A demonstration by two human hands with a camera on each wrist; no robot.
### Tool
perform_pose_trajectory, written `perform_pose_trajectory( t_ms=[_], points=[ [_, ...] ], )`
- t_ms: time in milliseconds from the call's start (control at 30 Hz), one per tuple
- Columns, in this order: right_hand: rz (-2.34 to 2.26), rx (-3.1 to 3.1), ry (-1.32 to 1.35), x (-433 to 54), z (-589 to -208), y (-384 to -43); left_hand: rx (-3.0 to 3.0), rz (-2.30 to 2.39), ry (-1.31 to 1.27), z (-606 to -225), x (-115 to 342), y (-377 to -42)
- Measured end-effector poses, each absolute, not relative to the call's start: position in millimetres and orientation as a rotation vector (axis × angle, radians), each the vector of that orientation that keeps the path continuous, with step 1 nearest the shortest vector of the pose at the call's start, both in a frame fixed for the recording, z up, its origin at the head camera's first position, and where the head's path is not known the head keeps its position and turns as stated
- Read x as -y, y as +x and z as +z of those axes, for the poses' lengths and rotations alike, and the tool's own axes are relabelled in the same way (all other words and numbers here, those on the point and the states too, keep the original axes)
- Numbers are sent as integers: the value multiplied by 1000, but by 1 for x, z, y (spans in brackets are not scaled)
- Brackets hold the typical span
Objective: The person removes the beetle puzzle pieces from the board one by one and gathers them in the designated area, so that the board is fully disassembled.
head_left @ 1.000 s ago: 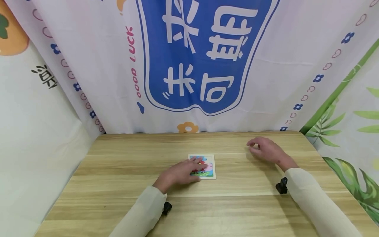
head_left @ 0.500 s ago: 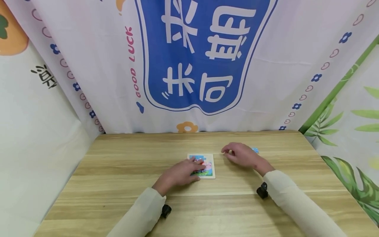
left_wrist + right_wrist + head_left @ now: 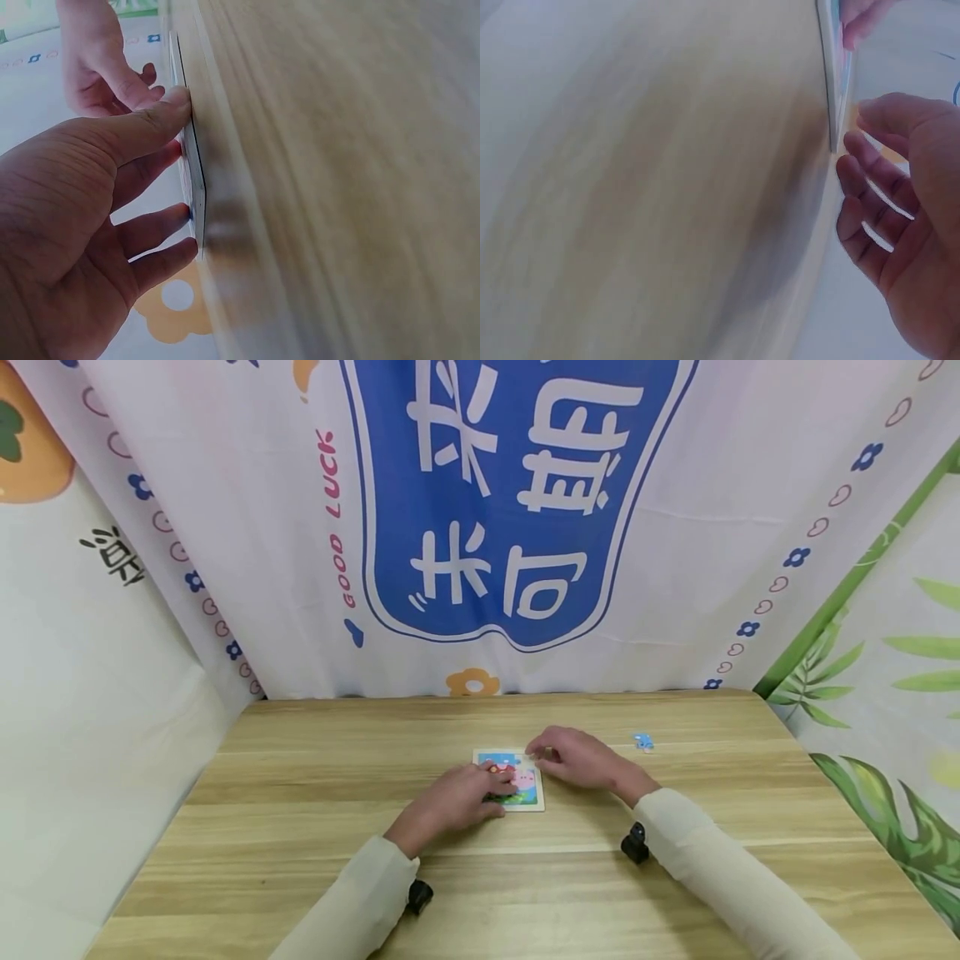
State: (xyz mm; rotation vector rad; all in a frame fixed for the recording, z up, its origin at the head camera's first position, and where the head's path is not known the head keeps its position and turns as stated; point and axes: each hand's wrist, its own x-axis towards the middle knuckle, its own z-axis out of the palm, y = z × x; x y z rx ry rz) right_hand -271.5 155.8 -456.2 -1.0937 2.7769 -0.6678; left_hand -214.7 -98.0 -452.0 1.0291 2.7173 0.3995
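Observation:
A small square jigsaw puzzle (image 3: 531, 798) with a cartoon pig picture and a cream frame lies on the wooden table. A cream gap shows at its upper right. My left hand (image 3: 465, 795) rests on its left half, fingers spread over the picture and thumb at the near edge. In the left wrist view, the left hand's fingertips (image 3: 175, 99) touch the board. My right hand (image 3: 581, 758) is at the puzzle's upper right corner, thumb and fingers bent close together. I cannot tell whether a piece is between them. A loose blue puzzle piece (image 3: 642, 742) lies right of that hand.
The wood-grain table (image 3: 300, 860) spreads out around the puzzle. A printed curtain (image 3: 420, 668) hangs along the far edge, with more printed cloth at both sides. A small black camera (image 3: 635, 843) sits on the right wrist, another (image 3: 420, 896) on the left.
My right hand has moved left, from the table's right part to the puzzle's corner, uncovering the loose blue piece. My left hand has stayed on the puzzle.

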Motion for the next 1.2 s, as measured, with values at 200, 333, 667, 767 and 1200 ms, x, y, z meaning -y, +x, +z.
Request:
perform_pose_trajectory(
  t_ms=[200, 333, 667, 767, 1200],
  points=[
    [-656, -2726, -1108, -148, -458, -272, -2726, 418, 1042, -452, 99, -215],
    [-634, -2727, -1093, -146, -460, -271, -2733, 439, 1026, -453, 99, -215],
    [-610, -2726, -1114, -142, -462, -269, -2744, 461, 1007, -455, 100, -216],
    [-619, -2724, -1102, -142, -461, -269, -2749, 464, 1017, -455, 100, -216],
    [-691, -2734, -992, -136, -460, -269, -2742, 469, 968, -453, 99, -215]
  ],
)
